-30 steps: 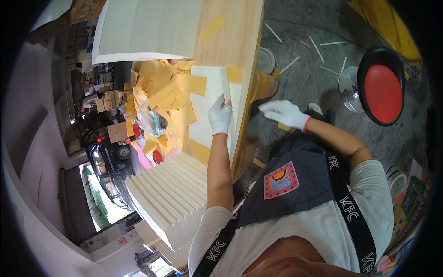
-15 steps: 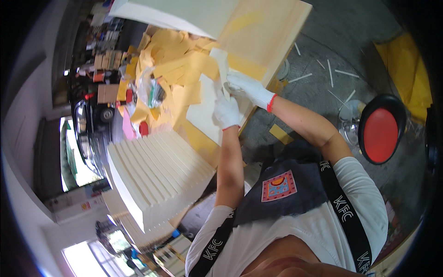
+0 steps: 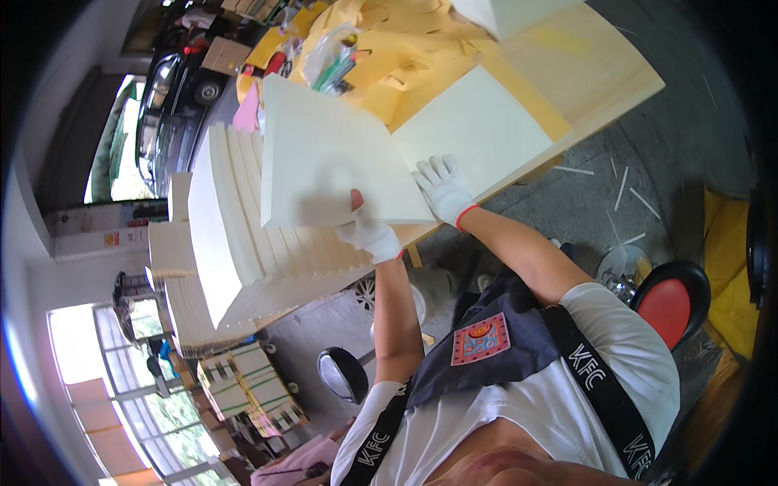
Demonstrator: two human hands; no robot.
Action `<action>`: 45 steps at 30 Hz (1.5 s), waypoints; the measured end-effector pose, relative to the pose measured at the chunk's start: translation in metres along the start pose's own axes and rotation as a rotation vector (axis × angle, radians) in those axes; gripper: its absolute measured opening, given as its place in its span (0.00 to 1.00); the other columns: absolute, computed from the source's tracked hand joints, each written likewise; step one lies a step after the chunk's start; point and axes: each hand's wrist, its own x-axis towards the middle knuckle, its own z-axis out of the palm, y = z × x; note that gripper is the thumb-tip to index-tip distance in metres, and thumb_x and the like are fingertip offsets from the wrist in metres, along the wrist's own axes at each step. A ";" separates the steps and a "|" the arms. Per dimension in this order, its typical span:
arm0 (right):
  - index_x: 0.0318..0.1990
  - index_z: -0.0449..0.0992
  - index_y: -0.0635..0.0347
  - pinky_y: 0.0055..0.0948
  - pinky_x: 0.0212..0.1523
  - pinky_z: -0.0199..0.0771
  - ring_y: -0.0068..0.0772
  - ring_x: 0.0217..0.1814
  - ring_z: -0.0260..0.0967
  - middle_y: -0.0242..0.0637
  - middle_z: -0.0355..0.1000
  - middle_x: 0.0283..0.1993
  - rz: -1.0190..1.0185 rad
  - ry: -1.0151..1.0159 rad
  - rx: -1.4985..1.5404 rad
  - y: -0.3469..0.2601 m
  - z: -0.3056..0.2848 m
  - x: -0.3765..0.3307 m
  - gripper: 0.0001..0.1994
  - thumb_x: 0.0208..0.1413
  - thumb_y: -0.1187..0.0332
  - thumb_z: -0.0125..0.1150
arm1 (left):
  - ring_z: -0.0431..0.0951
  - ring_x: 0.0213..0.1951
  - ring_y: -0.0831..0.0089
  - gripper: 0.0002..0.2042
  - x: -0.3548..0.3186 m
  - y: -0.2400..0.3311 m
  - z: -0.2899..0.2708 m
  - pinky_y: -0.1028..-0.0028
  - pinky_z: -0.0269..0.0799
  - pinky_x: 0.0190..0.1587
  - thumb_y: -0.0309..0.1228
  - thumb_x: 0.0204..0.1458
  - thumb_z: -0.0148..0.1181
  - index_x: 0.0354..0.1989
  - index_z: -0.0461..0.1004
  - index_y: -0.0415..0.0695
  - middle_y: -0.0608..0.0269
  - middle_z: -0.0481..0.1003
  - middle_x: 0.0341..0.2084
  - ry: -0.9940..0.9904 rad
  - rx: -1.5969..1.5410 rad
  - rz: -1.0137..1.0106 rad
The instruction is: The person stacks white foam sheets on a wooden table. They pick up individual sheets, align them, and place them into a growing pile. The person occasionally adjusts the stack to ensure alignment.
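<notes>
A thick white panel (image 3: pixel 324 150) stands tilted beside the stack, and my left hand (image 3: pixel 373 236) grips its near edge, thumb on the face and the other fingers partly hidden behind. Both hands wear white gloves with red cuffs; the left thumb tip is bare. To its right a white sheet (image 3: pixel 486 121) lies flat on the table, meeting the panel's lower right edge. My right hand (image 3: pixel 444 192) rests on that sheet's near left corner, palm down with fingers spread. Whether panel and sheet are joined, I cannot tell.
A tall stack of white panels (image 3: pixel 235 243) rises at the left. Yellow paper scraps (image 3: pixel 405 57) and a clear bag (image 3: pixel 328 57) of small items cover the far table (image 3: pixel 616 73). A red-topped stool (image 3: pixel 663 306) stands right; white strips (image 3: pixel 622 188) litter the floor.
My hands, earlier close together at a narrow white strip, are now apart. My left hand has moved left and holds the raised panel; my right hand lies flat. The view has shifted left.
</notes>
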 end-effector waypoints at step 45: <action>0.50 0.73 0.63 0.34 0.43 0.72 0.37 0.39 0.75 0.44 0.76 0.34 -0.083 -0.395 0.106 -0.248 -0.232 0.253 0.37 0.54 0.33 0.57 | 0.77 0.52 0.51 0.21 0.223 0.246 -0.305 0.61 0.70 0.54 0.53 0.56 0.59 0.48 0.74 0.49 0.52 0.78 0.51 -0.271 1.603 -0.011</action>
